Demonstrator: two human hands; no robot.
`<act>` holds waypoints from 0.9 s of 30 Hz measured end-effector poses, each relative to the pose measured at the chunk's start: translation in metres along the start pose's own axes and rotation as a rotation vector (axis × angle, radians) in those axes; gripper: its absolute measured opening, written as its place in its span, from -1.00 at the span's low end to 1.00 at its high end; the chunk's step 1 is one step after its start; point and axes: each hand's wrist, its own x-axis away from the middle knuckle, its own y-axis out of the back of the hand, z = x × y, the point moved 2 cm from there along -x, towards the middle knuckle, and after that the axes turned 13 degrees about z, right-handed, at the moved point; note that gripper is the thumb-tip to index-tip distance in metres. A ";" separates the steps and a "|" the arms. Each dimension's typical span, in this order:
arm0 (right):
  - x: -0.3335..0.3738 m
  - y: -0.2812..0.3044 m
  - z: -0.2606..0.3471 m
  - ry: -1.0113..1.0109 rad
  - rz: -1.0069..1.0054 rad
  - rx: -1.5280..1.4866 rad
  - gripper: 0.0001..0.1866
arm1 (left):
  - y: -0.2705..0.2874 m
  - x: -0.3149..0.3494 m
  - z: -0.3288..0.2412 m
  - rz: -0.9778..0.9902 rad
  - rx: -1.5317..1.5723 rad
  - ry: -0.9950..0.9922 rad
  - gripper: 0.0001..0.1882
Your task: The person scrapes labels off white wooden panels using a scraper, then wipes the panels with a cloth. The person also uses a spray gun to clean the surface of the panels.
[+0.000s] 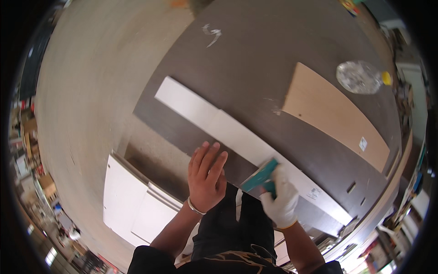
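Note:
A long, narrow white board (248, 137) lies slantwise across the dark grey tabletop. My right hand (282, 198), in a white glove, grips a teal scraper (261, 176) with a wide flat edge at the board's near side; motion blurs it a little. My left hand (207, 171) is bare, with a bracelet at the wrist. Its fingers are stretched out over the table's near edge, just short of the white board, and no object shows in them. A small label (314, 193) sticks to the board's right part.
A brown, curved-edged panel (335, 116) lies farther right on the dark table (255, 45). Beyond it a clear plastic bottle (360, 77) with a yellow cap rests on its side. White panels (137, 201) are stacked low at the left, beside the concrete floor (91, 82).

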 end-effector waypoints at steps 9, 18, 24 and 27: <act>0.112 -0.020 0.006 -0.241 0.134 -0.382 -0.49 | -0.032 -0.096 -0.065 0.563 -0.302 -0.572 0.00; 0.187 -0.087 0.011 -0.644 -0.222 -0.574 -0.73 | -0.033 -0.098 -0.052 0.687 -0.417 -0.562 -0.25; 0.221 -0.090 -0.014 -0.996 -0.585 -0.618 -0.69 | -0.026 -0.099 -0.086 0.718 -0.816 -0.405 -0.19; 0.251 -0.096 -0.037 -1.185 -0.390 -0.559 -0.69 | -0.054 -0.076 -0.123 0.757 -0.689 -0.456 -0.06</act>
